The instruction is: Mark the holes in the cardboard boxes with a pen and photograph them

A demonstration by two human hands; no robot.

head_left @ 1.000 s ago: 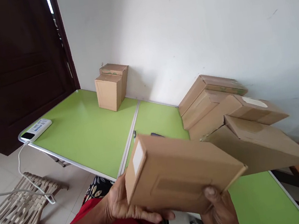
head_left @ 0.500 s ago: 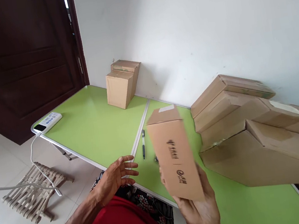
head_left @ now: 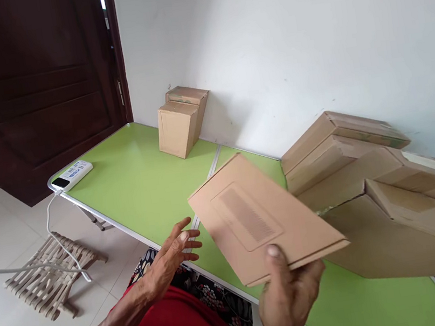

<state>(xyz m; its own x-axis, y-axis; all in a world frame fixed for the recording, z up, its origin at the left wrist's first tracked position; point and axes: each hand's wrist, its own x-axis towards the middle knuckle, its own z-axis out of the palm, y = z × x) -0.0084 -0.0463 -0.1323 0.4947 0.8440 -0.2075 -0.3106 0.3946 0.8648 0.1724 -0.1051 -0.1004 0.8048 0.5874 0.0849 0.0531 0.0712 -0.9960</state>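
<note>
My right hand [head_left: 291,288] grips a brown cardboard box [head_left: 220,239] by its near edge, with the thumb on top and the fingers beneath. The box is tilted above the green table [head_left: 123,188], its broad face up, showing a printed rectangular panel with fine lines. To the left, my left hand [head_left: 175,245] hovers over the table's front edge, palm turned toward the box, fingers apart and holding nothing. A gap separates that hand from the box. The pen seen before is hidden behind the box.
Two small cardboard boxes [head_left: 177,128] stand by the wall at the back. Several larger cardboard boxes [head_left: 376,237] are piled at the right. A white device [head_left: 76,175] with a cable lies at the table's left end. A woven stool [head_left: 50,275] stands on the floor.
My right hand has turned the box from its narrow printed side to its broad face, which now covers the pen. My left hand has barely moved and remains open.
</note>
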